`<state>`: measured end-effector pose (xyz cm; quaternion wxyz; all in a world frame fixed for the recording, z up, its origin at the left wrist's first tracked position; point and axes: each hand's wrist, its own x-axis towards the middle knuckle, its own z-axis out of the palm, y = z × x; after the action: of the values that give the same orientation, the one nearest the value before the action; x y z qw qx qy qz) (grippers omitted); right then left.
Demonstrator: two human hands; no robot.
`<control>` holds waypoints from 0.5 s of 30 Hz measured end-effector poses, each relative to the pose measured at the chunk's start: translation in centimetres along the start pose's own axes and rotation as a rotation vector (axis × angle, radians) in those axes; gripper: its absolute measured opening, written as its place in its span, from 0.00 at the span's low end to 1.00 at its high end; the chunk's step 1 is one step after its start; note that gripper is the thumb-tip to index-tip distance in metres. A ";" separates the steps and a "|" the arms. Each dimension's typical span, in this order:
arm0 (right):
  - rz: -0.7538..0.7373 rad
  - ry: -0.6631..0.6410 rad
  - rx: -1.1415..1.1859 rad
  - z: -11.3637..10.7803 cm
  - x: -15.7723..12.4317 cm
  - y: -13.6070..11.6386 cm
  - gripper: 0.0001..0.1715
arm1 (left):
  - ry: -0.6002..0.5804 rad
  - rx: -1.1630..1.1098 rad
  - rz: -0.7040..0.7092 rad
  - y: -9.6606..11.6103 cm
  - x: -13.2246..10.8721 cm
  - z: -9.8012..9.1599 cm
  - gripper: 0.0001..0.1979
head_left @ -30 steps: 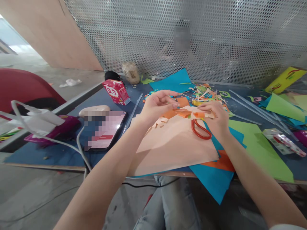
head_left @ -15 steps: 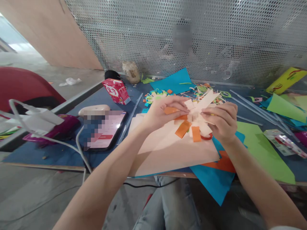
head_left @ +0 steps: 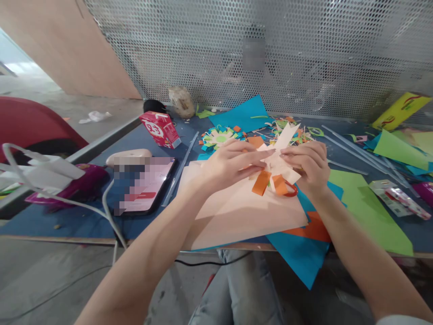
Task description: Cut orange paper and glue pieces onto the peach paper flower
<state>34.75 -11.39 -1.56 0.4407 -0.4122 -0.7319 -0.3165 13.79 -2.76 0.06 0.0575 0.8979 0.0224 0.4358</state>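
Observation:
Between my hands is a paper flower (head_left: 278,159) with pale peach strips and orange strips fanning outward. My left hand (head_left: 233,161) is closed on its left side, fingertips at the middle of the strips. On the right side, my right hand (head_left: 307,164) pinches a pale strip between thumb and fingers. Red-orange scissor handles (head_left: 291,188) show in part just below the flower. Underneath lies a large sheet of peach paper (head_left: 233,216). Behind my left hand rests another paper flower (head_left: 219,137) with a green centre and multicoloured fringe.
Left of the paper are a phone (head_left: 147,187), a white case (head_left: 128,158) and a red box (head_left: 160,129). White cables (head_left: 77,198) cross the table's left end. Green paper (head_left: 368,212), a small packet (head_left: 399,198) and clear sticks (head_left: 361,153) lie right. Paper scraps lie along the back.
The flower's strips have shifted under my fingers, and my left hand now reaches flatter over it. The orange strips at the bottom have turned slightly. The view has moved a little.

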 end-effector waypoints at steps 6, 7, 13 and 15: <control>0.054 -0.043 -0.024 0.1 0.0 -0.1 0.04 | 0.012 0.051 -0.011 0.3 0.2 -0.2 0.13; 0.043 -0.043 -0.019 0.0 0.0 -0.1 0.05 | 0.018 0.026 -0.036 0.4 0.4 -0.3 0.14; -0.062 -0.055 -0.023 -0.1 0.3 -0.4 0.07 | 0.136 -0.179 -0.262 0.9 0.6 -0.4 0.14; -0.099 -0.060 -0.031 -0.2 0.3 -0.4 0.08 | 0.204 -0.303 -0.353 1.0 0.5 -0.4 0.14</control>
<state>34.38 -11.69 -1.29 0.3958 -0.3915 -0.7594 -0.3367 13.80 -3.68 0.80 0.2643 0.8125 0.1190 0.5059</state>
